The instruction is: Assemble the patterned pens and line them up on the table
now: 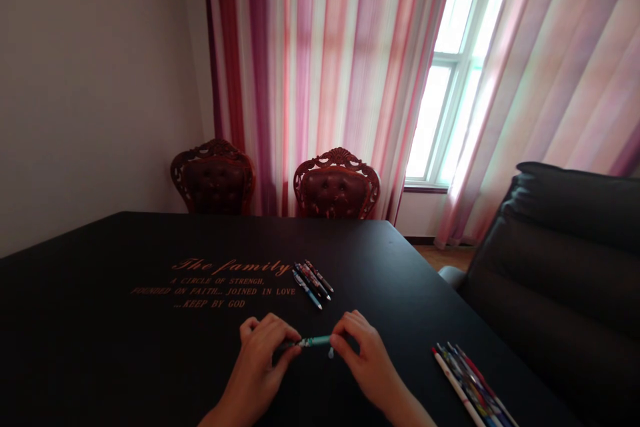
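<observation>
A teal pen [317, 341] is held level above the black table [125, 360], between my two hands. My left hand [265, 359] pinches its left end, where a patterned part shows by the fingertips. The fingers of my right hand [361, 355] are closed on its right end. A small pale blue piece [331, 352] shows just below the pen, beside my right fingertips; whether it is joined to the pen I cannot tell. Beyond my hands lies a group of several pens [313, 282] side by side.
More pens [470, 383] lie in a bundle at the table's right edge. Two carved chairs [337, 190] stand behind the far edge, before striped curtains [320, 80]. A black leather seat [565, 267] is at the right. Gold lettering marks the table's surface.
</observation>
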Demonstrator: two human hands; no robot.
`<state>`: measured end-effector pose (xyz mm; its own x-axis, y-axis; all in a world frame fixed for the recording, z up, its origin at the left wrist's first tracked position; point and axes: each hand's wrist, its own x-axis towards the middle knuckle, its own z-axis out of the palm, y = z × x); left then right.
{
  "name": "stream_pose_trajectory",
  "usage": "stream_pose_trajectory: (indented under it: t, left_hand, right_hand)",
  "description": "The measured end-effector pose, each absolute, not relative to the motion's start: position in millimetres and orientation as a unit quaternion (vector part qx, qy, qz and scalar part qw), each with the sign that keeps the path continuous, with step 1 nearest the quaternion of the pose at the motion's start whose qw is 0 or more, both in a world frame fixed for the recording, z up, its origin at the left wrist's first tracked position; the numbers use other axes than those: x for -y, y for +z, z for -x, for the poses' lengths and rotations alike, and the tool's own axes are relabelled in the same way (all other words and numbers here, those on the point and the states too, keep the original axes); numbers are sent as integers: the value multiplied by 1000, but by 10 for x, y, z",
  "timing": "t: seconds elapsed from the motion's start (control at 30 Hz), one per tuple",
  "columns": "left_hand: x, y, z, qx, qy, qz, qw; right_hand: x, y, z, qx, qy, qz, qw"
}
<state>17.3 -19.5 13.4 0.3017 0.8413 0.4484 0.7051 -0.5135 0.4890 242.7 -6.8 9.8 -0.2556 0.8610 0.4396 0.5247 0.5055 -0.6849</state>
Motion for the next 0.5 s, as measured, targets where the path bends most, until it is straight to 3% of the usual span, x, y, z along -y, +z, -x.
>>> stream_pose_trajectory:
  t: [0.2, 0.5]
  left_hand:
    - [241, 156, -197, -459, 332, -821, 74]
    - [244, 180, -174, -446, 337, -829, 23]
  right_hand:
    - [75, -22, -2367, 746, 200, 493, 401]
    - [85, -51, -2333, 684, 325, 513, 404]
